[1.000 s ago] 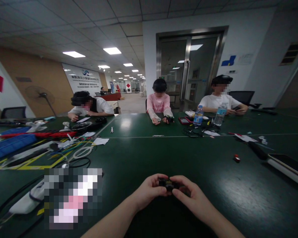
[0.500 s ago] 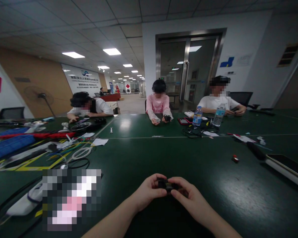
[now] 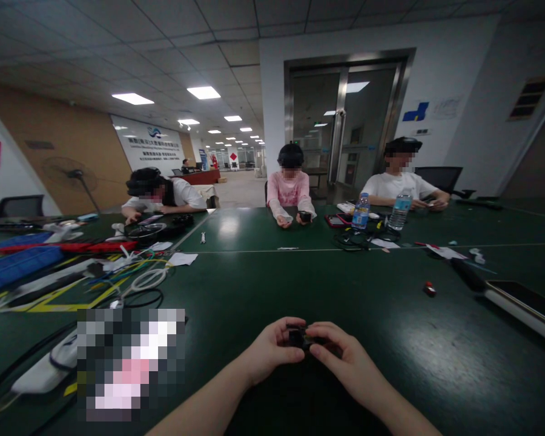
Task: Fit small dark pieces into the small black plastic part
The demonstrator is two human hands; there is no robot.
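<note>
A blue tray [image 3: 22, 269] is seen far left. By the fingers of the left hand [image 3: 275, 348], 1 dark object [image 3: 297, 338] is pinched over the green table [image 3: 272, 284], its other side gripped by those of the right hand [image 3: 345, 354]; farther right, 1 red item [image 3: 429, 289] is seen.

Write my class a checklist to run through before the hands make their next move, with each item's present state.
1. Left hand holding the small dark object: ok.
2. Right hand holding it too: ok.
3. Object fully visible: not ok; fingers cover part.
4. Object's fine details readable: cannot tell; too dark and small.
5. Red-topped item apart from both hands: ok.
6. White cable coil apart from both hands: ok.
</note>
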